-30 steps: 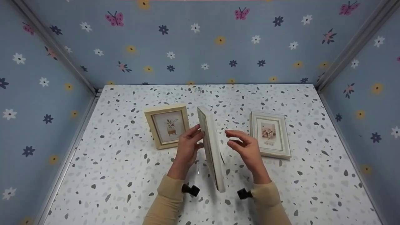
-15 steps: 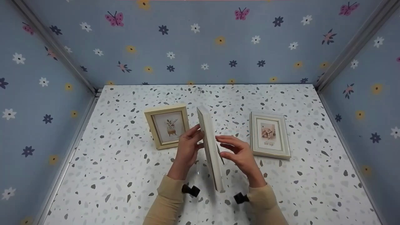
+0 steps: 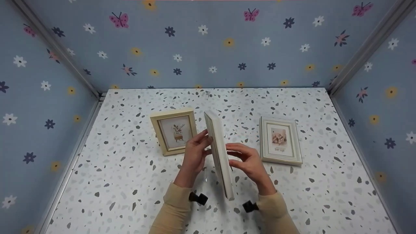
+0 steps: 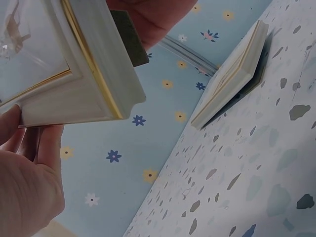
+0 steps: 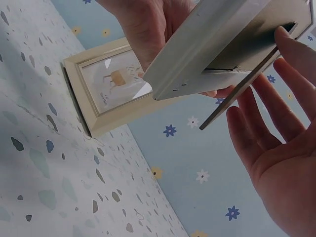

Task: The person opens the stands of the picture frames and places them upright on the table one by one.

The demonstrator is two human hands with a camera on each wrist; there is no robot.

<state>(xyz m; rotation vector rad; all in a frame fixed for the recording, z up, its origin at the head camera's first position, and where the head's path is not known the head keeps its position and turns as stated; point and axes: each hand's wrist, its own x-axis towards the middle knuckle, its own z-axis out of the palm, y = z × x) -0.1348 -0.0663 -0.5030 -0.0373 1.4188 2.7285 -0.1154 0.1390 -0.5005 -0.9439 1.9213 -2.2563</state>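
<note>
A white picture frame with gold trim is held edge-on above the middle of the table. My left hand grips its edge, thumb on the front, fingers behind, as the left wrist view shows. Swung out from the frame's back is a flat stand leg. My right hand holds this leg between thumb and fingers. The frame's picture is only partly visible in the left wrist view.
A cream picture frame with a plant print stands tilted back on the left. On the right is another white picture frame. The speckled white table ends at blue flowered walls.
My right hand has come leftward from beside the right-hand frame to the held frame's back and taken its stand leg. My left hand has stayed almost still.
</note>
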